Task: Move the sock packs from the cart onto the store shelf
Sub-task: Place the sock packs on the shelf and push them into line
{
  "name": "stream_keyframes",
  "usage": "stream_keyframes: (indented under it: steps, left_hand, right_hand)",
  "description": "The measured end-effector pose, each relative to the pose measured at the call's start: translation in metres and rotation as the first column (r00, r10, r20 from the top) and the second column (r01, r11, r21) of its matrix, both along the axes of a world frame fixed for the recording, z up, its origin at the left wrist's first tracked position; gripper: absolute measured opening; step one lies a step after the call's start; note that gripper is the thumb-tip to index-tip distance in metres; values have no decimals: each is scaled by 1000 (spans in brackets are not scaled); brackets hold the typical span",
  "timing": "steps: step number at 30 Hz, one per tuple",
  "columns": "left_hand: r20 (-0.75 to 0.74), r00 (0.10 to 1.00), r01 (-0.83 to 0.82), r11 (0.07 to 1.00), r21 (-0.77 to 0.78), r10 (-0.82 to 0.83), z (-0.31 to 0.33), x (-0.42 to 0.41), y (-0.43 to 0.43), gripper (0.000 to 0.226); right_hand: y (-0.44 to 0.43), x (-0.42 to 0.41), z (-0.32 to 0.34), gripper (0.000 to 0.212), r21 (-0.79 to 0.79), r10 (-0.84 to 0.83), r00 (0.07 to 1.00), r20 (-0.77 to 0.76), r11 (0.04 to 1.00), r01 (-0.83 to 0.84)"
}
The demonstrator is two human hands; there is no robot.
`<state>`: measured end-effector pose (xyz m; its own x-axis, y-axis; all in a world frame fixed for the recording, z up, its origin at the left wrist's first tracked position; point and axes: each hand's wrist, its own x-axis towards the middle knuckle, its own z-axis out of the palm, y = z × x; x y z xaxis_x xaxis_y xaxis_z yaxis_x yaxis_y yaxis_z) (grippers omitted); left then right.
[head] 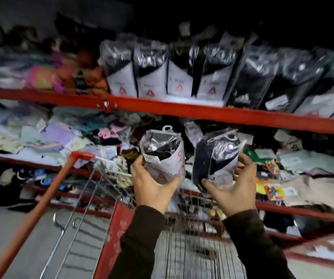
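My left hand (152, 186) grips a plastic-wrapped sock pack (163, 154) with black socks, a grey card and a red triangle logo. My right hand (234, 188) grips a second sock pack (216, 158) of dark navy and grey socks, tilted slightly. Both packs are held upright above the wire cart (192, 248), below the red edge of the upper store shelf (182, 109). On that shelf a row of similar sock packs (152, 75) stands upright.
The cart's orange handle (41, 202) runs down to the left. The middle shelf (41, 137) is piled with loose socks and small garments. Black packs (262, 81) stand at the upper shelf's right. Lower red shelves (303, 214) hold more clothing.
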<state>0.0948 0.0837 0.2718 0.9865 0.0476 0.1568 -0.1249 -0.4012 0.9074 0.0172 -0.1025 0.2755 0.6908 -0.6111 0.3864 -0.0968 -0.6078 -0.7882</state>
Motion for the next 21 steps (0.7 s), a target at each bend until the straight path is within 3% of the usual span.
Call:
stream_keyframes:
  steps: [4,10,16,21]
  left_hand:
    - [207,978,40,995,-94,-19,63,29,-16,96]
    - [371,929,67,987,-148,-7,125,93,-51,105]
    - [440,896,139,975,-172,-50,134,143,-89,100]
    - [368,929,100,981,-168,-31,124,161,-105,104]
  right_hand:
    - [-12,34,55,100,-59,-15,970,244,998,30]
    - [-28,100,114,105,-85,-70,886,458,989,123]
    - [-40,158,117,117,-9,-139,887,441,987,159]
    - [-46,179,110,98,-74,-99,873,477,986,152]
